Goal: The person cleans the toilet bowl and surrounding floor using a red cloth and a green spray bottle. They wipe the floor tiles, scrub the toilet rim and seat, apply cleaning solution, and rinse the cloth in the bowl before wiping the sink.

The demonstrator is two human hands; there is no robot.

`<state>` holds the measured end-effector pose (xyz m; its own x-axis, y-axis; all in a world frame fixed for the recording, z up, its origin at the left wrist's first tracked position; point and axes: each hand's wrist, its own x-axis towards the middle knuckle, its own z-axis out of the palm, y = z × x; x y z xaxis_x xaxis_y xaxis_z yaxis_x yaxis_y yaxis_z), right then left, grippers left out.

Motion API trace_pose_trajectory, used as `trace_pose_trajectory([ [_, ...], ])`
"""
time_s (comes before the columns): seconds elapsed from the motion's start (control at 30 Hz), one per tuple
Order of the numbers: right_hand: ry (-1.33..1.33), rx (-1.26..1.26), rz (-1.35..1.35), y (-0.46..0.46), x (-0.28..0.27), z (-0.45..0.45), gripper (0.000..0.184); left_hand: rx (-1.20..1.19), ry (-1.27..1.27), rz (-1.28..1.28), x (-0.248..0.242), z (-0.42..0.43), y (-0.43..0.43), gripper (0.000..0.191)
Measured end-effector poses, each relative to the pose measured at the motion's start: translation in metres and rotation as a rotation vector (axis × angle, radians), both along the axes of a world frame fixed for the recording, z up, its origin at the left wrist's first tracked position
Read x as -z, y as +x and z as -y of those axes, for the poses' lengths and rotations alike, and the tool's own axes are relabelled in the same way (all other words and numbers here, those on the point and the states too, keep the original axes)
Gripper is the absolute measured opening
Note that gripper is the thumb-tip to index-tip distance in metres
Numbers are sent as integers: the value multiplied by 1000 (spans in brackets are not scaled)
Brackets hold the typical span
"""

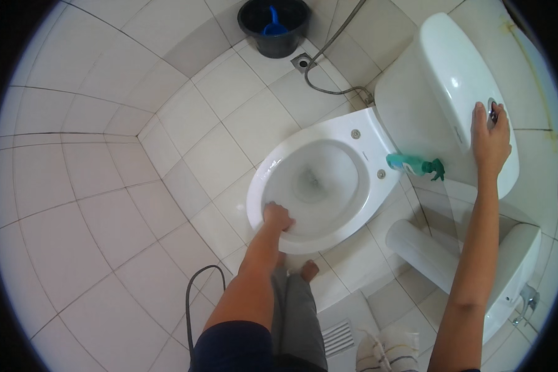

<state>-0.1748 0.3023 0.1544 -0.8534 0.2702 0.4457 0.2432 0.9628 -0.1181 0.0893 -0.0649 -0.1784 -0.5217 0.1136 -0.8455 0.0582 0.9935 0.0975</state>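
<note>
A white ceramic toilet bowl (307, 242) without a seat stands before me, water showing at its drain (314, 182). Inside the front rim is my left hand (278, 216), its fingers curled. Whether it holds anything is hidden. On the cistern lid (451, 56) rests my right hand (490, 135), fingers apart and touching the chrome flush button (493, 111), which they partly cover. A green spray bottle (411, 165) lies at the back of the bowl, against the cistern, its trigger head towards my right arm.
A black bucket (279, 46) with a blue dipper (275, 27) stands by the far wall, near a floor drain (303, 63). A flexible hose (325, 90) runs to the cistern. At the right are a pedestal sink (516, 255) and faucet (526, 302). A striped cloth (388, 351) is below.
</note>
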Motion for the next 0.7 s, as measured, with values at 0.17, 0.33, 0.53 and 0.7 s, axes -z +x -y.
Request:
trace_pose_trajectory([
  [0.17, 2, -7, -11, 1, -2, 4, 66, 83, -22, -108, 6, 3, 0, 46],
  [0.33, 30, -9, -23, 3, -3, 4, 66, 200, 92, -103, -2, -4, 15, 37],
  [0.53, 26, -32, -41, 1, -3, 7, 65, -152, 192, 198, 29, 17, -7, 24],
  [0.7, 6, -38, -26, 2, -8, 14, 62, 118, -32, -150, 20, 11, -10, 24],
])
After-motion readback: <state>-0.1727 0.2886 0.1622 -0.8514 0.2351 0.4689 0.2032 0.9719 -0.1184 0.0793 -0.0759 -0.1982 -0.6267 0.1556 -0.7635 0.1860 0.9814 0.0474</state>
